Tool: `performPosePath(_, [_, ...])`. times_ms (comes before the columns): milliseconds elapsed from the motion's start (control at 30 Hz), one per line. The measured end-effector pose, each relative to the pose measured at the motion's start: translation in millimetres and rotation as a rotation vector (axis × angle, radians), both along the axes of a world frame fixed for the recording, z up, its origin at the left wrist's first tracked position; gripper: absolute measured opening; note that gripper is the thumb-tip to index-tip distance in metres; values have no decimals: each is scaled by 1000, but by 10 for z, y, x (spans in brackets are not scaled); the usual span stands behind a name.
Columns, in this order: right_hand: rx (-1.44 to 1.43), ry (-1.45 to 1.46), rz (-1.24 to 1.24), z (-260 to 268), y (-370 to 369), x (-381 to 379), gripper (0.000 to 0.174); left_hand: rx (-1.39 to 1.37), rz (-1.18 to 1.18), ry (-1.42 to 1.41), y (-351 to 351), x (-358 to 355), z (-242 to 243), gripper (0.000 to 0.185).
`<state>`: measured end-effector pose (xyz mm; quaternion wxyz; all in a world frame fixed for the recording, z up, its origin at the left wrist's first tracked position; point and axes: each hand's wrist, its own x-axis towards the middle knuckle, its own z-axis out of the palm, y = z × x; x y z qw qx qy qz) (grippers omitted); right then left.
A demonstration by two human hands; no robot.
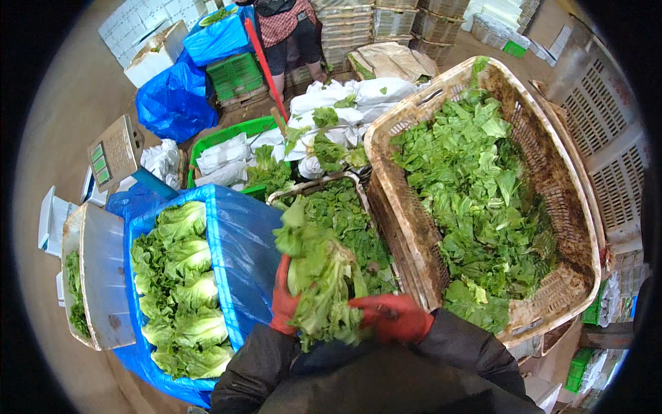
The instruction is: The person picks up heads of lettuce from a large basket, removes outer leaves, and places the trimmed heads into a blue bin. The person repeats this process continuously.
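Observation:
My left hand (284, 302), in a red glove, holds a leafy head of lettuce (321, 274) in front of my body. My right hand (394, 316), gloved in red too and somewhat blurred, is at the lettuce's right side by its loose, wilted outer leaves; its fingers are partly hidden. Left of my hands, a crate lined with blue plastic (220, 259) holds a row of lettuce heads (194, 290). Beyond the held lettuce, a smaller crate contains loose green leaves (344, 212). To the right, a large dirty plastic crate (414, 220) holds many torn leaves (470, 176).
A digital scale (111, 152) stands at the left, near a white foam box (98, 279). White wrapped bundles (331, 111) and a green crate (194, 155) lie ahead. Another person (289, 36) stands beyond, near a red pole (266, 70) and stacked crates (346, 31).

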<state>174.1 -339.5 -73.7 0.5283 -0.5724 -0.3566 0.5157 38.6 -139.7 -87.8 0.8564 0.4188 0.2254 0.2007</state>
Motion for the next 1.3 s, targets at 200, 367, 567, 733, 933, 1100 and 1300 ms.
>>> performPosePath(200, [-161,279,-125,-28,-1,472,82,-466,-356,183,217,202,-613,80])
performPosePath(367, [37,453,-269,-60,-203,275,84,-207,-524,278,381,-192,-8,88])
performPosePath(567, [170,-71,-367,228,176,565,78,206,-440,81,-61,184,210,123])
performPosePath(733, [-90,-232,-431,541,90,973,72,293,-299,96,42,153,432,136])
performPosePath(933, [-188,289,-9,392,146,932,75,388,-456,-27,-118,167,315,67])
performPosePath(1100, [193,-401,-197,189,106,859,70,1645,-152,161,282,396,606,28])
performPosePath(1300, [258,-886,-308,432,386,1349,80,1902,-164,673,301,351,923,95])
